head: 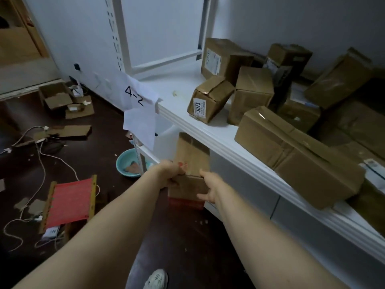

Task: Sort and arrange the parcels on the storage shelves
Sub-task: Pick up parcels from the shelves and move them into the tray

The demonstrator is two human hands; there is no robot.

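Observation:
A long brown cardboard parcel (pixel 191 159) with a red band at its near end reaches under the white upper shelf (pixel 208 132), over the lower shelf level. My left hand (pixel 169 174) grips its left near corner. My right hand (pixel 210 188) holds its right near edge, fingers curled round it. On the upper shelf lie several brown parcels: a small tilted one labelled 3013 (pixel 208 101), an upright one (pixel 251 94) beside it, and a large flat one (pixel 298 155) overhanging the front edge.
A paper sign marked 4-2 (pixel 139 105) hangs from the shelf corner. On the dark floor lie a teal basin (pixel 127 163), a red stool (pixel 70 203), loose cables (pixel 39 155) and cardboard scraps (pixel 62 101). My shoe (pixel 156 279) shows at the bottom.

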